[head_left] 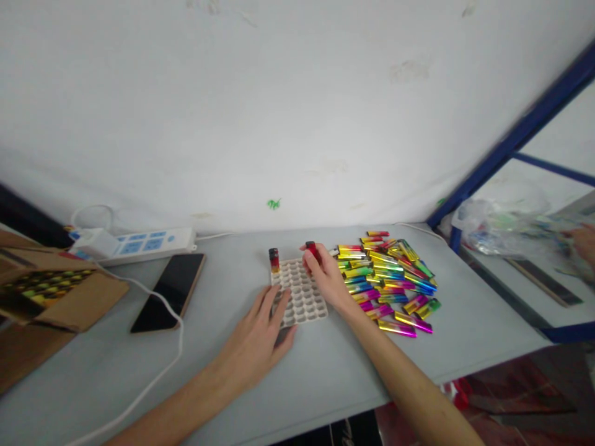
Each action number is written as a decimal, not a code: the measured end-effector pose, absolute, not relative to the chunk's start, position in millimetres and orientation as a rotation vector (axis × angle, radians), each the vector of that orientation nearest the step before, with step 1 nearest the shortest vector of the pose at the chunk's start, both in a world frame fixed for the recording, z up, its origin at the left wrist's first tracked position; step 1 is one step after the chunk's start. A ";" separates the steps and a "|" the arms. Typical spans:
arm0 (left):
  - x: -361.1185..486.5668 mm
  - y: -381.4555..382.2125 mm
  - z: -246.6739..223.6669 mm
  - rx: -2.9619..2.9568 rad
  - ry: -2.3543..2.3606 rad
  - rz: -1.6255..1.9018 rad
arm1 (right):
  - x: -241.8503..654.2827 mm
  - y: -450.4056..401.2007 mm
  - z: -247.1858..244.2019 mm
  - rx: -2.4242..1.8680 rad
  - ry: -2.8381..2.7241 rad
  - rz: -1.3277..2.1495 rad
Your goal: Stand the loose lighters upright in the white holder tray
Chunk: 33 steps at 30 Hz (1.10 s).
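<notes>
A pale tray (pixel 312 310) with rows of holes lies on the table. At its back left corner, red lighter tops (pixel 274 260) with black caps stand upright; they overlap, so their number is unclear. My left hand (pixel 260 331) rests on the tray's left part, fingers stretched over the holes and thumb by the near edge. Between the thumb and fingers of my right hand (pixel 325 275) is a red lighter (pixel 313 250) with a black cap, held upright over the tray's back right part. To the right lies a loose heap of shiny multicoloured tubes (pixel 385 272), some close to my right wrist.
Left of the tray lie a dark phone (pixel 170 294), a power strip (pixel 153 243) and a white cable (pixel 179 341). An open cardboard box (pixel 93 303) stands far left. A blue frame (pixel 493 158) borders the right side; beyond it are plastic bags (pixel 493 223) and another person's hand (pixel 584 241).
</notes>
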<state>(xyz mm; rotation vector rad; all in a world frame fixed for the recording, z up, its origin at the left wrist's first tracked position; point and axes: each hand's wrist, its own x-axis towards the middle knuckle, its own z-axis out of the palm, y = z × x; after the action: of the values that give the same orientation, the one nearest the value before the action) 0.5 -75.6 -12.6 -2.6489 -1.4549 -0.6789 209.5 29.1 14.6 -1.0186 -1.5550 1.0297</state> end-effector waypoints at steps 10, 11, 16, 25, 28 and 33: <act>-5.5 -77.4 -13.1 -2.676 -1.414 -0.625 | 234.8 31.7 19.7 -1.146 -1.996 0.646; -5.3 -77.1 -13.4 -2.675 -1.418 -0.636 | 237.5 32.0 19.6 -1.171 -2.009 0.656; -5.1 -75.8 -13.9 -2.675 -1.418 -0.661 | 243.7 32.2 19.5 -1.216 -1.990 0.708; -4.9 -73.8 -10.8 -2.664 -1.402 -0.625 | 242.6 31.3 17.3 -1.189 -1.946 0.768; -4.4 -73.8 -8.5 -2.661 -1.378 -0.626 | 243.1 31.5 17.5 -1.193 -1.952 0.767; -3.7 -74.3 -6.4 -2.676 -1.396 -0.630 | 243.6 32.2 18.7 -1.215 -1.999 0.699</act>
<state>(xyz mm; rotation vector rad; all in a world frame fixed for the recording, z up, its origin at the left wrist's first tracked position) -3.7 -74.3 -6.4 -2.6757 -1.3955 -0.6304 243.6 32.2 18.7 -1.2154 -1.9991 0.6994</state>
